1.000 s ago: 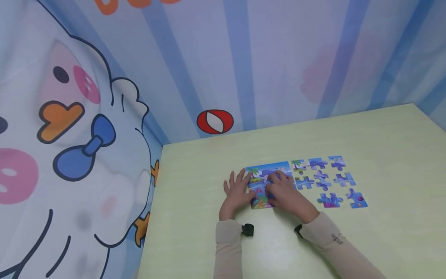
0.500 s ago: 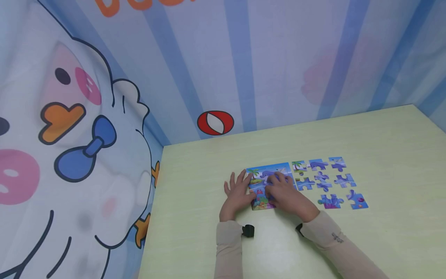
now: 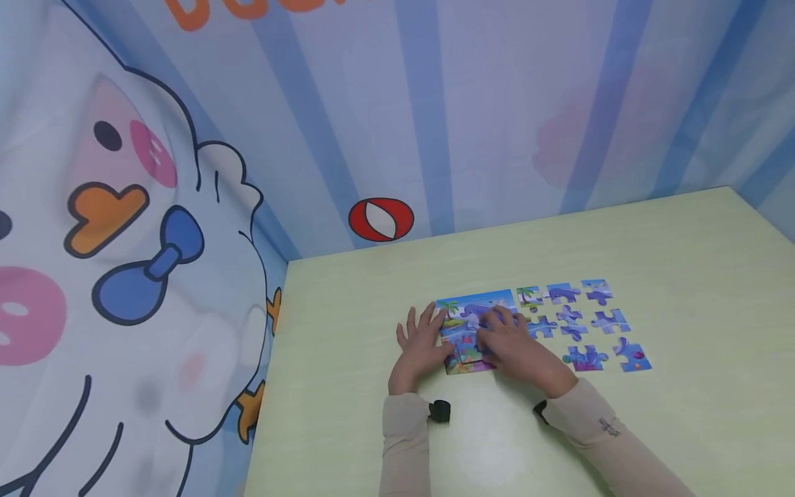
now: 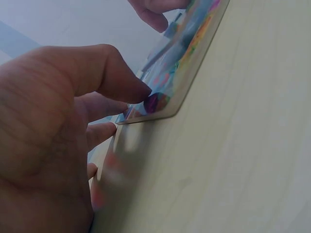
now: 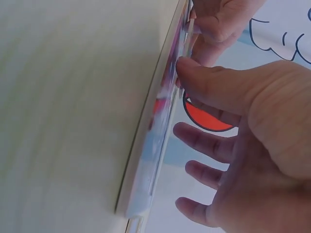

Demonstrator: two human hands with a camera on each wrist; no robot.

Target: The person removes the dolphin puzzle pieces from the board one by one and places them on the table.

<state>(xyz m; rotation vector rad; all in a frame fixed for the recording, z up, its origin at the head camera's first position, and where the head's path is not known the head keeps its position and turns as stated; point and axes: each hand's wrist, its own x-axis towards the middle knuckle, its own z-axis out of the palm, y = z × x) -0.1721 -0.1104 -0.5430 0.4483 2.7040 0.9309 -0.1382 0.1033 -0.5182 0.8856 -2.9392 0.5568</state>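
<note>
A square jigsaw puzzle (image 3: 475, 298) with a sea picture, palm and dolphin lies on the table. My left hand (image 3: 422, 348) rests at its left side with fingers spread. In the left wrist view, the left thumb (image 4: 124, 85) touches the puzzle near one corner. Over the puzzle's right half is my right hand (image 3: 515, 348), its thumb and forefinger pinching a puzzle piece (image 3: 470, 352) along the bottom row. That piece is tilted up, its near edge raised off the board beneath. The right hand's other fingers (image 5: 201, 141) hang apart, loosely bent.
Several loose puzzle pieces (image 3: 586, 357) lie spread in rows on the pale table (image 3: 348, 331), right of the puzzle. Behind stands a blue-striped cloth wall (image 3: 484, 138) with a printed ball; a printed white duck (image 3: 205, 324) covers the left side.
The puzzle piece at the bottom of the picture has been lifted and tilted by my right hand, which shifted slightly right. My left hand has stayed in place.
</note>
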